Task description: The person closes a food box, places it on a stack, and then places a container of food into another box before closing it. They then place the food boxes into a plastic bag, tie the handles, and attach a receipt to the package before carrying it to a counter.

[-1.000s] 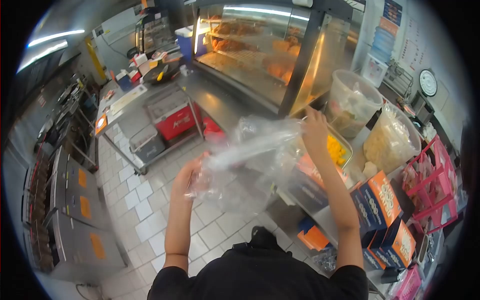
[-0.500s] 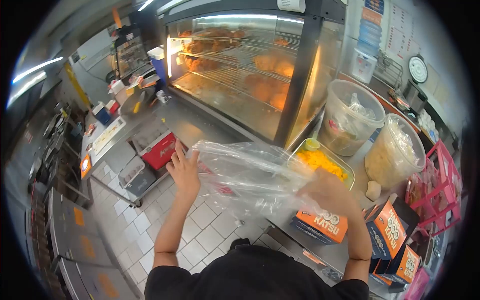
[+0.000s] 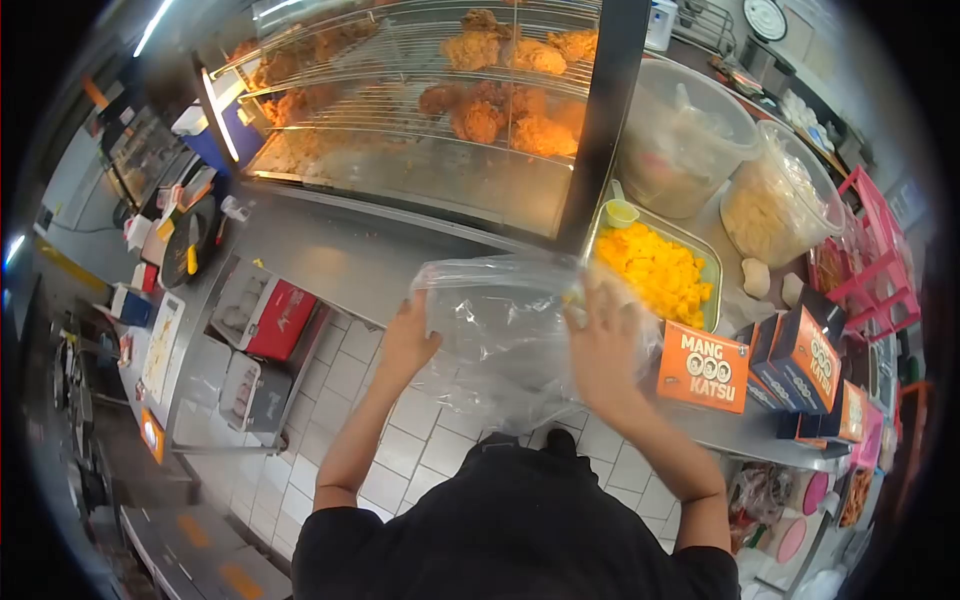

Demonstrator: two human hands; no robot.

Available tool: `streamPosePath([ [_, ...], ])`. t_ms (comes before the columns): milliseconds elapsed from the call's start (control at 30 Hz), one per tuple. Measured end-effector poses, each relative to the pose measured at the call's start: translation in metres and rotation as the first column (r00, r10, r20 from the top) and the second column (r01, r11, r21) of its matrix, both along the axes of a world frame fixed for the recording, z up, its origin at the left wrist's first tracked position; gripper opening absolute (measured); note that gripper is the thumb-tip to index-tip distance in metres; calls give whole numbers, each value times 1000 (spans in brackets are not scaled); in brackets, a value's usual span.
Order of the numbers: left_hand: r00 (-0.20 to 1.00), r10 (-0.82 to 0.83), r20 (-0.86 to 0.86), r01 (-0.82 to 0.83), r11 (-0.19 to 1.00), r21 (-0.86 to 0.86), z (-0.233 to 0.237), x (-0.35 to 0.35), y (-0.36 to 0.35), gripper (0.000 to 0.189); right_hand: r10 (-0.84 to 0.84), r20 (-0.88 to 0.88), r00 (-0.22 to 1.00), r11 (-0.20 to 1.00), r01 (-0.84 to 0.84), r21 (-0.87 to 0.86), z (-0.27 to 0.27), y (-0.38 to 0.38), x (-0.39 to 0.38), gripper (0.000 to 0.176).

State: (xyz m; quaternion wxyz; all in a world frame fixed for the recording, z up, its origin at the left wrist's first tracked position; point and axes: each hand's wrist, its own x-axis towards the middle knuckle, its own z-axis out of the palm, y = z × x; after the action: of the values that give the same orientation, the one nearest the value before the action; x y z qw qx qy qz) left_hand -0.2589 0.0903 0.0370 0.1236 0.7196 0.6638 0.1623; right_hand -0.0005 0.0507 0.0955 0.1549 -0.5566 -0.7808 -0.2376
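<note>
A clear plastic bag (image 3: pixel 500 325) hangs stretched out in front of my body, its mouth edge towards the display cabinet. At its left top corner, my left hand (image 3: pixel 406 340) grips the plastic with the fingers partly behind it and the thumb sticking out. My right hand (image 3: pixel 608 350) is on the bag's right side, fingers extended along the film and slightly blurred. Just beyond that hand lies a metal tray (image 3: pixel 712 262) of yellow chopped pieces (image 3: pixel 655 270), with a small green-yellow cup (image 3: pixel 621 213) in its corner.
A heated glass cabinet (image 3: pixel 430 150) with fried chicken stands ahead on the steel counter (image 3: pixel 330 250). Two plastic tubs (image 3: pixel 680 140) and several orange-and-black boxes (image 3: pixel 702 368) are on the right. Coolers, one red (image 3: pixel 282 320), sit on a lower shelf at left.
The view has shifted closer to the counter and cabinet. My right hand has moved up along the bag's right side, and the bag now hangs more squarely between my hands.
</note>
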Motion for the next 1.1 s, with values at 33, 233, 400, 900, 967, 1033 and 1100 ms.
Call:
streamPosePath([
  [33, 1000, 15, -15, -15, 1000, -27, 3, 6, 3, 81, 104, -71, 992, 995, -104, -3, -12, -2, -8, 19],
  [233, 807, -269, -526, 524, 738, 425, -35, 29, 16, 68, -198, -163, 966, 575, -20, -818, -87, 41, -2, 50],
  [400, 643, -583, -497, 533, 806, -256, -16, 32, 50, 75, -81, -65, 995, 512, -15, -859, -95, 25, 15, 105],
  [900, 752, -649, -115, 650, 759, -39, 35, 59, 12, 61, -18, -774, 633, 504, -663, -554, 71, -23, 94, 68],
  [967, 751, -660, 23, 660, 748, -69, 54, 71, -16, 59, -125, -611, 782, 635, -410, -654, 77, -31, 147, 72],
  [1033, 650, -624, 433, 752, 613, -243, 67, 96, -41, 56, -287, -487, 825, 679, -183, -711, 45, -18, 207, 75],
  [1100, 387, -272, 881, 895, 340, -289, 54, 141, -71, 53, -363, -471, 804, 681, -117, -723, -6, -15, 260, 75],
])
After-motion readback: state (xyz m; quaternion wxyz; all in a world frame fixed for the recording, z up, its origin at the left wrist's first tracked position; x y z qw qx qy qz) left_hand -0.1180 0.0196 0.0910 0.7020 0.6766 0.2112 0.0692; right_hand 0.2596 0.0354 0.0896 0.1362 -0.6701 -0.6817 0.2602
